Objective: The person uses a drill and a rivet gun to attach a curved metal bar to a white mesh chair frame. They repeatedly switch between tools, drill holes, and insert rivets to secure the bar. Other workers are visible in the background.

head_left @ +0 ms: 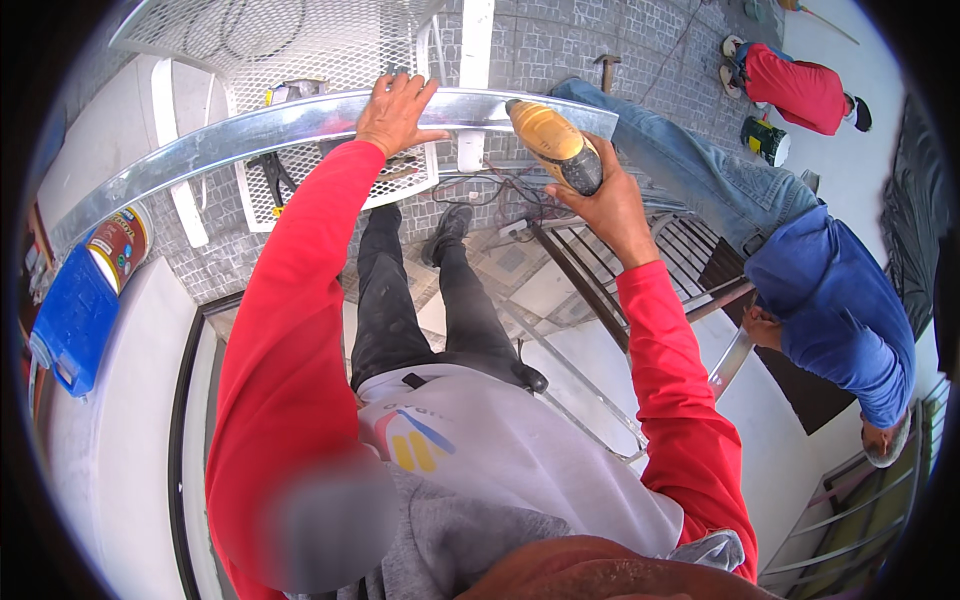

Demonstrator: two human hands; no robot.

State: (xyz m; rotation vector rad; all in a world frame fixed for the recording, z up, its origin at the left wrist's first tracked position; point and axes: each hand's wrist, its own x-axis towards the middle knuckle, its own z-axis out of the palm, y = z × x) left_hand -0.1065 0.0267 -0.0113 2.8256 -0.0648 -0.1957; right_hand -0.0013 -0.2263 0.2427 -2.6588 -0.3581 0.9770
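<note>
A long galvanized metal channel [270, 125] stretches across in front of me, bent into an arc by the lens. My left hand [393, 112] lies over it near the middle, fingers spread and reaching past its far edge. In my right hand [612, 205] is a yellow and black power drill [553, 142], gripped at its dark end. The drill's nose lies over the channel toward its right end; whether it touches the metal I cannot tell. Beneath the channel stands a white mesh metal bench [320, 50], with dark-handled tools [272, 180] on its lower part.
At right a co-worker in blue [835, 290] holds a metal strip [732, 362]; another in red [795, 88] bends farther off. A hammer [607, 70] and cables [490, 190] lie on the paving. A dark metal frame [600, 270] stands near my right arm. A blue jug [75, 320] is left.
</note>
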